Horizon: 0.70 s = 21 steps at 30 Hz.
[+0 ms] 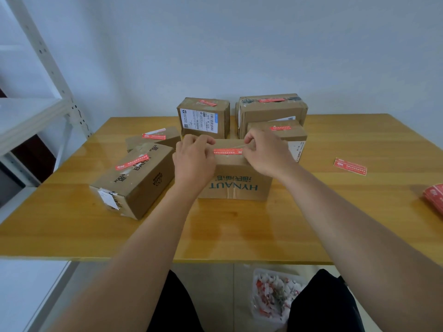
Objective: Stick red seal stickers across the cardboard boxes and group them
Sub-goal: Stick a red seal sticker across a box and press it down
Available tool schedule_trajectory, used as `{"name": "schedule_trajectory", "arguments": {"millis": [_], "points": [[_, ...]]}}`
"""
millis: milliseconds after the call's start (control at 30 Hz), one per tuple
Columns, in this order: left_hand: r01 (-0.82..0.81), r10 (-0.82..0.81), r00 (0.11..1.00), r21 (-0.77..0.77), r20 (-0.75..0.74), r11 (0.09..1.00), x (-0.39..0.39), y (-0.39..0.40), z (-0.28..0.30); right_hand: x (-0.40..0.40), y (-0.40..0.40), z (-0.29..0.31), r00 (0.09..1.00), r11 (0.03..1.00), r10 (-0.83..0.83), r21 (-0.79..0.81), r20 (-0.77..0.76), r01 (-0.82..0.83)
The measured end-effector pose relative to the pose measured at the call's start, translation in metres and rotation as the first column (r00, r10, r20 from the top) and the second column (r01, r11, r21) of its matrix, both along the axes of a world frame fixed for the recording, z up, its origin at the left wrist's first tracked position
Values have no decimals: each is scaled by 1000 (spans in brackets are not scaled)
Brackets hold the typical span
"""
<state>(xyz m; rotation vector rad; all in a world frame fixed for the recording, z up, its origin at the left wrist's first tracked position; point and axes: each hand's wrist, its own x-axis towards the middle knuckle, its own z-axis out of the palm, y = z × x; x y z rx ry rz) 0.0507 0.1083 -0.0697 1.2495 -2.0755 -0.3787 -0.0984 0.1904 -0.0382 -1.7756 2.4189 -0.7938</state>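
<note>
A cardboard box printed HYNAUT (pixel 236 180) stands in the middle of the wooden table (pixel 335 224). Over its top stretches a red seal sticker (pixel 227 151). My left hand (pixel 193 159) pinches the sticker's left end, and my right hand (pixel 265 153) pinches its right end, where a pale backing strip lifts away. Several other cardboard boxes with red stickers on top surround it: one at the left front (pixel 134 180), a flat one behind that (pixel 153 138), and others at the back (pixel 203 117) (pixel 272 111) (pixel 285 133).
A loose red sticker (pixel 350 166) lies on the table to the right, and a stack of red stickers (pixel 435 197) sits at the right edge. A white metal shelf (pixel 36 111) stands at the left. A bag of peeled backing scraps (pixel 274 295) lies on the floor under the table.
</note>
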Motion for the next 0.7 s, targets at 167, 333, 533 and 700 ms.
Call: {"name": "schedule_trajectory", "arguments": {"millis": [167,333,533,700], "points": [[290,-230,949,-313,217,904,8,17,-18,7,10,-17,909,966,258,67,-327,-250],[262,-163,943,-347,289,901,10,19,-28,6,15,-26,886,971,237,119,-399,-206],[172,-84,960,-324,268,930,5,26,-27,2,24,-35,911,989,150,71,-385,-133],[106,-25,966,-306,259,946,2,31,-25,3,28,-39,943,995,102,17,-316,-101]]}}
